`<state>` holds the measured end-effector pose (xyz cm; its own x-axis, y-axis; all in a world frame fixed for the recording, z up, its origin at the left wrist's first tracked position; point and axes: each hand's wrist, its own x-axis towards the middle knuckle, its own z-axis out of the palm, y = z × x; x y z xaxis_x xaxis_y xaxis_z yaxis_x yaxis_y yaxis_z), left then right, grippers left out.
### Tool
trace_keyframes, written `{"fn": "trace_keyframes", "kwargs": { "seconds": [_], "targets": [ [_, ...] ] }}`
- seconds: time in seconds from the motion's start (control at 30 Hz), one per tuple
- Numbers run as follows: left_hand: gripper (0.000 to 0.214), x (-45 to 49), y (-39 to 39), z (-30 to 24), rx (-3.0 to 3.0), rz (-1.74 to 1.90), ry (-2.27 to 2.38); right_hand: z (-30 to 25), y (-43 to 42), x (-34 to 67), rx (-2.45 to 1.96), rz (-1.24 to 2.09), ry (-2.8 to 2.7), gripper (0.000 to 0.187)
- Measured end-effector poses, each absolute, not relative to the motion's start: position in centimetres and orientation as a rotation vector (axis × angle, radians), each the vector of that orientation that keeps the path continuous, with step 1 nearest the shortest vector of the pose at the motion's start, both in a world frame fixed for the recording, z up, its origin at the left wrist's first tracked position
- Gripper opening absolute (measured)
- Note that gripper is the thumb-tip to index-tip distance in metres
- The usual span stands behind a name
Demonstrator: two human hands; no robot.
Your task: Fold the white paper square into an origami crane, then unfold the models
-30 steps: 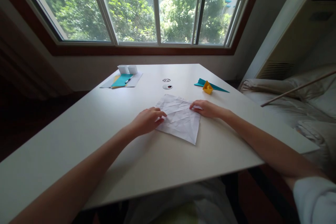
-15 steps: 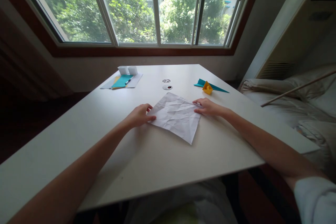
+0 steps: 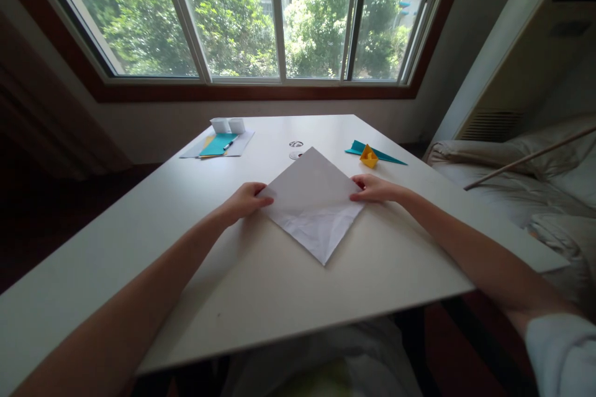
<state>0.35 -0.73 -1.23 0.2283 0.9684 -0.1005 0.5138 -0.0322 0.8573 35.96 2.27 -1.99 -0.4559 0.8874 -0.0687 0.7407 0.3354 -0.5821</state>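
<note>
In the head view, the white paper (image 3: 314, 192) sits diamond-wise between the left hand (image 3: 244, 201) and the right hand (image 3: 376, 188), each pinching a side corner and neither nearer, its remaining corners pointing toward the near and far edges of the tabletop (image 3: 279, 298).

The paper (image 3: 313, 183) is white; the table (image 3: 279, 298) is off-white; the folded boat (image 3: 369, 157) is orange-yellow; the long folded paper (image 3: 392, 157) and the flat sheet (image 3: 218, 143) are teal; the outer window frame (image 3: 251, 93) is reddish brown.
</note>
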Motion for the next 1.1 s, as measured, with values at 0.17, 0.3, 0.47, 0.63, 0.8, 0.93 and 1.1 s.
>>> {"fn": "trace_keyframes", "kwargs": {
  "seconds": [0.17,0.3,0.47,0.63,0.8,0.93,1.1],
  "targets": [
    [0.031,0.0,-0.7,-0.9,1.783,0.669,1.473,-1.9,2.5,36.2,-1.342,0.819,-2.388,0.026],
    [0.026,-0.6,-0.1,-0.9,2.004,0.631,1.558,-2.1,2.8,36.4,-1.289,0.637,-2.382,0.024],
    [0.023,-1.5,0.9,-1.3,2.286,0.579,1.542,-2.4,3.0,36.5,-1.204,0.519,-2.402,0.018],
    [0.024,-2.1,1.3,-2.0,2.601,0.601,1.322,-2.1,2.9,36.7,-1.162,0.484,-2.497,0.02],
    [0.031,-2.6,1.2,-1.7,2.676,0.44,1.271,-1.1,2.6,37.1,-1.12,0.516,-2.614,0.031],
    [0.043,-2.1,0.3,-0.7,2.723,0.205,1.427,-0.4,2.2,37.1,-1.119,0.492,-2.73,0.038],
    [0.031,0.8,-2.3,0.5,2.852,0.064,1.742,0.0,1.1,35.8,-1.137,0.244,-2.801,0.024]
  ]
}}
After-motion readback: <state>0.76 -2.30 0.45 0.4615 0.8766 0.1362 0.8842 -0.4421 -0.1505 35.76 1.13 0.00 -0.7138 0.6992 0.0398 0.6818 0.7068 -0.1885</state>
